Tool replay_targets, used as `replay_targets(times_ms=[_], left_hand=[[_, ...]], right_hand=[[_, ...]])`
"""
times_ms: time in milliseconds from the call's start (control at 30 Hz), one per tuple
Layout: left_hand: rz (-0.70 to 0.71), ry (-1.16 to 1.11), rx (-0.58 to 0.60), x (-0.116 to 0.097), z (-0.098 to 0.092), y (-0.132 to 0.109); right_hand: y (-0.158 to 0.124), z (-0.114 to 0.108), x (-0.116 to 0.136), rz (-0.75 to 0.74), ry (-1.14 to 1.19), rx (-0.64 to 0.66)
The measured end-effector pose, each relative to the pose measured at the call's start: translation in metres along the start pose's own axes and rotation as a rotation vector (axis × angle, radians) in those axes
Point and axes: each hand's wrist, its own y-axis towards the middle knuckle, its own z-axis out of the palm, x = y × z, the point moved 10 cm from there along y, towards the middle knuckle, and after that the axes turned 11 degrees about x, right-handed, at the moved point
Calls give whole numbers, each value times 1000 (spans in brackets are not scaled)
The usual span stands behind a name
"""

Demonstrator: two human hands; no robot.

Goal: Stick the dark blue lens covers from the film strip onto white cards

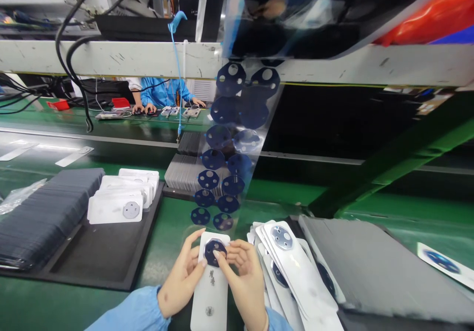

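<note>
A white phone back cover (210,296) stands in front of me, with dark lettering and a small round mark on it. My left hand (182,275) grips its left edge, thumb on the front face. On the cover's camera area lies a dark blue film piece (209,253) with holes. My right hand (245,271) has its thumb on this piece and its curled fingers at the cover's upper right edge. Just above hangs a clear sheet (242,207) bearing two columns of similar dark blue pieces. Beside my right hand is a pile of white back covers (296,271).
To the left, a black tray (99,257) holds a row of dark sheets (48,217) and white covers (114,207). Stacked thin pieces (183,173) stand behind the hanging sheet. A grey slab (385,267) lies right. A shelf beam (148,59) crosses overhead; co-workers' hands (150,107) show beyond.
</note>
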Motion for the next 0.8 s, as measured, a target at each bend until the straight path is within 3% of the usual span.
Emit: replay_targets(times_ms=[600,800], left_hand=[[-9,43,-4,4,-1,-1],[-2,102,-68,4,-5,-2]], right_hand=[[-1,1,0,-42,-55,-11],[-5,6,12,-135,-175,13]])
